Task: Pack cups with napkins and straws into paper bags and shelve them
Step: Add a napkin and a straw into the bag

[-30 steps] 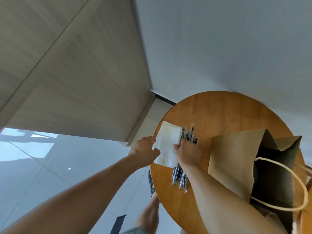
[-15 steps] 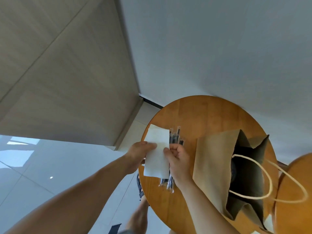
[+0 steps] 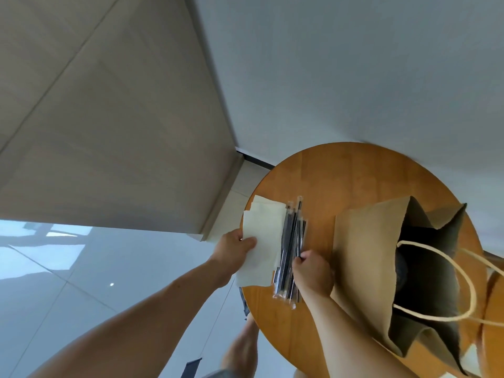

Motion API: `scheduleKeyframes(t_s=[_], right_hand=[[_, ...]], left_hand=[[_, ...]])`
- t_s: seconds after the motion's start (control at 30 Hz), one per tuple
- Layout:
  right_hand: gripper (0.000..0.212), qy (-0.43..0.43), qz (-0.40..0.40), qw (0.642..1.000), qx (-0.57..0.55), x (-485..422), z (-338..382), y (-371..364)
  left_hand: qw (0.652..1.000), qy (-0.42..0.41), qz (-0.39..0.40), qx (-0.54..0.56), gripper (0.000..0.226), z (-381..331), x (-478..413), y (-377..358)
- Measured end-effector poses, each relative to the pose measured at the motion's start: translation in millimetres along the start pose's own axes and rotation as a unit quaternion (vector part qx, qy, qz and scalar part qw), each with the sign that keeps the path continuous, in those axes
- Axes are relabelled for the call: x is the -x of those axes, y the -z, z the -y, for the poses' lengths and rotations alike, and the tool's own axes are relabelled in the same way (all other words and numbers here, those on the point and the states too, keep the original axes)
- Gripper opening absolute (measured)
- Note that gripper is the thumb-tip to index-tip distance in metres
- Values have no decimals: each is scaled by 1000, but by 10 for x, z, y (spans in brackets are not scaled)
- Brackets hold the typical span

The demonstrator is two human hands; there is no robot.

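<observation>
Napkins (image 3: pixel 268 212), white and folded, lay in a small stack at the left edge of the round wooden table (image 3: pixel 341 181). The left hand (image 3: pixel 234 248) gripped the top napkin (image 3: pixel 259 260) at its left edge. Its thumb was curled over the upper face and its fingers were hidden beneath. This sheet reached past the table rim toward the person.

Straws (image 3: pixel 290 249), black and each sealed in a clear wrapper, lay in a loose bundle touching the right side of the stack and parallel to it. The right hand (image 3: pixel 312 274) lay against the near right part of the bundle with its fingers curled. Its fingertips pinched 1 straw at the bundle's right edge. Any print on the wrappers was too small to read.

The paper bag (image 3: pixel 362 255), brown kraft, lay on its side on the table just right of the right hand, apart from the straws. Its mouth gaped open to the right. 2 cream cord handles (image 3: pixel 463 271) looped out of the mouth. The interior was dark and its contents could not be identified. The upward face of the bag was plain brown.

A second wooden surface (image 3: pixel 496 309) showed at the right frame edge. A wood-panelled wall (image 3: pixel 109 132) and a glossy grey tiled floor (image 3: pixel 81 282) lay beyond the table.
</observation>
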State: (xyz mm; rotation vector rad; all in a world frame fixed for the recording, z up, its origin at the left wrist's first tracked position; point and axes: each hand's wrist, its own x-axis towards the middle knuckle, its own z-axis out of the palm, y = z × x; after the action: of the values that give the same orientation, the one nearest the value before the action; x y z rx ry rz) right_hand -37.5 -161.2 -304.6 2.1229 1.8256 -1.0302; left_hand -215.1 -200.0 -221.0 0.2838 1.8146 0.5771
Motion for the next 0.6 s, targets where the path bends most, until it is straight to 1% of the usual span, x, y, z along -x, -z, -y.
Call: scheduleKeyframes(t_s=[0.1,0.17,0.23,0.33,0.4,0.5,0.57,0.6], right_hand=[[19,-6,6,1000,24,34,-12,49],[24,-12,0,1000,14,39,-24,81],[30,-15,-9,1000,-12,52,-9,121],[25,7,-14,996,-84,149,78,219],[19,46,-18,983,-179,288,169,352],[13,112,-24,939,-323,539,324,669],[16,149,-1,917,-370,691,429,913],[16,167,12,912,-375,752,474,1030]], left_hand=[[1000,0,4,-8,22,5,5,-48],[1000,-2,3,-11,21,-19,22,-77],[1000,-9,-2,-14,20,-44,27,-100],[999,-19,-18,-24,23,-96,61,-124],[999,-28,-25,-26,24,-165,128,-141],[998,-55,-25,-3,22,-346,288,-174],[997,-77,-15,25,18,-522,444,-200],[996,-86,-5,39,17,-613,531,-217]])
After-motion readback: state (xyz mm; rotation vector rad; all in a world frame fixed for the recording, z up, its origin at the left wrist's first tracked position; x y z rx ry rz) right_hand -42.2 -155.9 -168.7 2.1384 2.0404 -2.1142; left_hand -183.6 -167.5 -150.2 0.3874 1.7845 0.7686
